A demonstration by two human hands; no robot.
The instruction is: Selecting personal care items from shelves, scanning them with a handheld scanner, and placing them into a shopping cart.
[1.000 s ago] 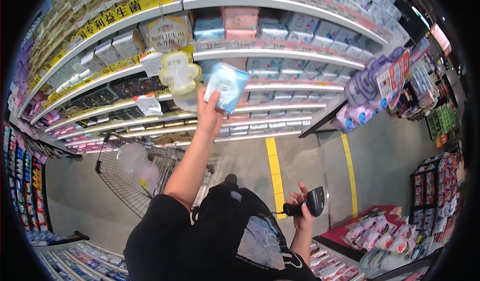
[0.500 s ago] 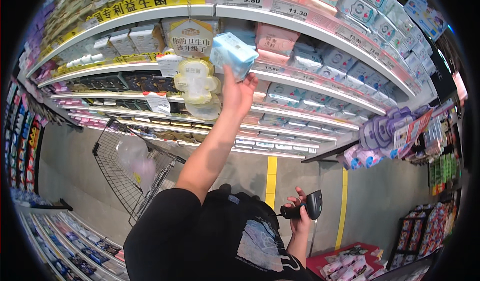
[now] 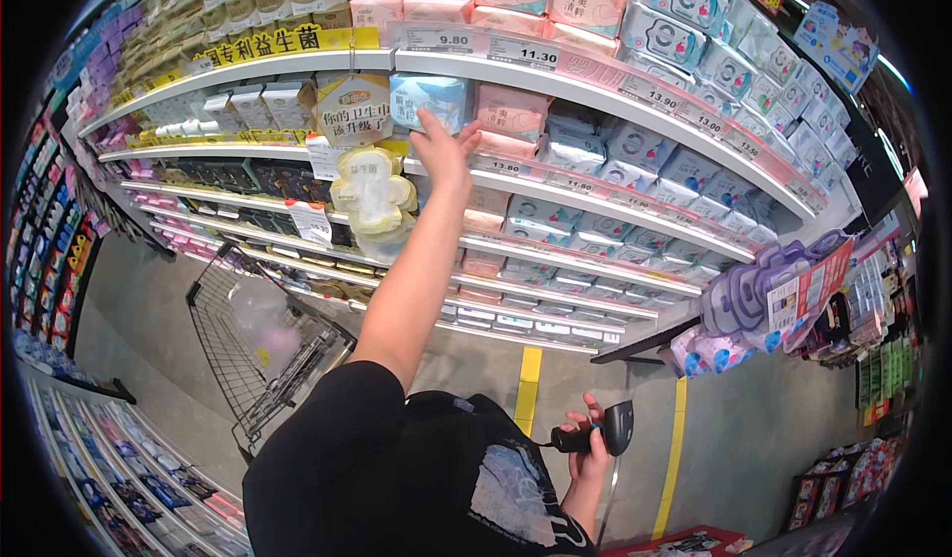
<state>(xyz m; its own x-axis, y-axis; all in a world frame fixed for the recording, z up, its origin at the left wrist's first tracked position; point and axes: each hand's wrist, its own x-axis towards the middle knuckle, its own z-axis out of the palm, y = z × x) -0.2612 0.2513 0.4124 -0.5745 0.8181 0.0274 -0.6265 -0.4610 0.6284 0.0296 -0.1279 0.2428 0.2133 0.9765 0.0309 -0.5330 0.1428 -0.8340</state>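
A: How is the left hand point(image 3: 443, 155)?

B: Spread, with its fingertips at the lower front of a blue pack point(image 3: 431, 99). I cannot tell how firmly they press.

A: Any writing on that pack?

B: Pale printing, too small to make out. The wrapper is glossy film, and the shape is boxy with soft corners.

A: Where is it?

B: On a white-edged shelf point(image 3: 545, 175), between a hexagonal hanging sign point(image 3: 354, 109) and pink packs point(image 3: 513, 111). The sign carries bold dark characters, as does a yellow strip point(image 3: 248, 53) up to the left. Black digits fill the white price labels point(image 3: 526, 54) above.

A: And the right hand point(image 3: 588, 458)?

B: Curled around the handle of a scanner point(image 3: 619, 428) in smooth black plastic.

A: Farther out?

B: A flower-shaped yellow display point(image 3: 372, 192) below the sign, a wire cart point(image 3: 213, 334) at lower left, and 2 yellow floor lines point(image 3: 529, 388).
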